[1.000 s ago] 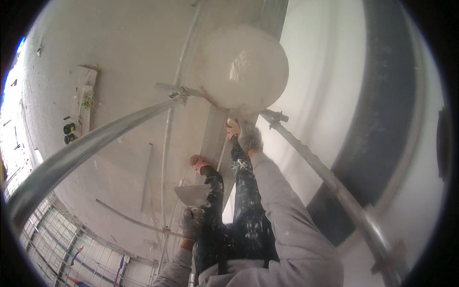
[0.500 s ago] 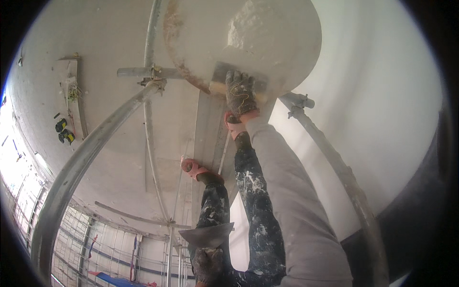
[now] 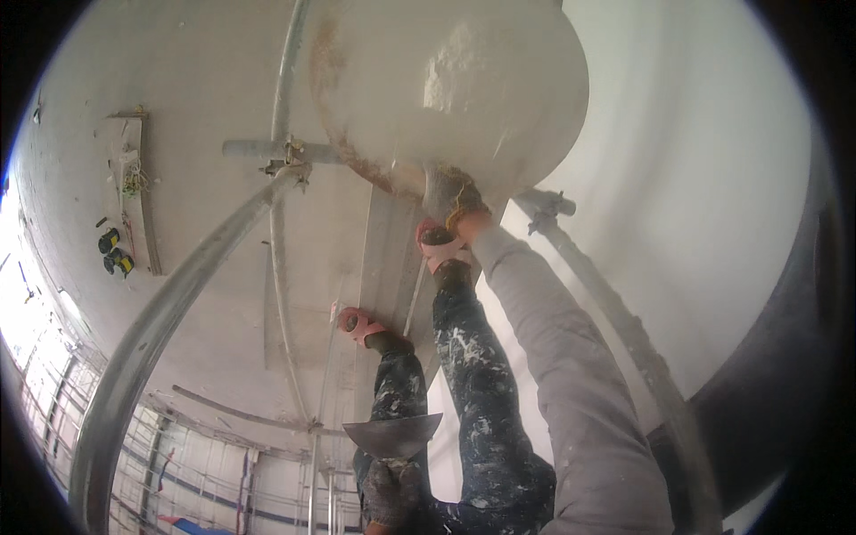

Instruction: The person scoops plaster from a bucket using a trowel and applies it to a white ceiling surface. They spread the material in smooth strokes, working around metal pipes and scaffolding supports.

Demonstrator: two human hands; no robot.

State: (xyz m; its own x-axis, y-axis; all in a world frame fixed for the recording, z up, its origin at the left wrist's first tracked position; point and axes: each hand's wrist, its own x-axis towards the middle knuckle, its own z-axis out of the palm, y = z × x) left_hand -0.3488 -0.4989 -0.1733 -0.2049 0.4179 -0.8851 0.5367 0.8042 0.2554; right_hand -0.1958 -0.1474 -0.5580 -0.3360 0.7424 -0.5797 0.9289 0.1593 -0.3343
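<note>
My right hand [image 3: 450, 193], in a dirty grey work glove, is closed at the near rim of a large round pale tub [image 3: 535, 134] with brownish stains along its left edge. It grips a trowel, mostly hidden by the hand and blurred; a pale strip beside the fingers seems part of it. White plaster [image 3: 459, 71] lies heaped inside the tub. Low in the picture, near my left knee, my gloved left hand [image 3: 392, 495] is closed round a wide dark scraper [image 3: 392, 435], its curved blade pointing away from me.
Under my pink shoes [image 3: 359, 325] runs a narrow metal scaffold plank [image 3: 388, 254]. Steel tubes [image 3: 169, 312] rise at left, and another tube [image 3: 624, 330] runs at right beside a white wall [image 3: 704, 178]. Far left, a board [image 3: 134, 192] and black-and-yellow items [image 3: 116, 254] lie on the floor.
My right hand has moved slightly down and turned at the tub's rim. The trowel, broadside before, is now mostly out of sight. My left hand still holds the scraper.
</note>
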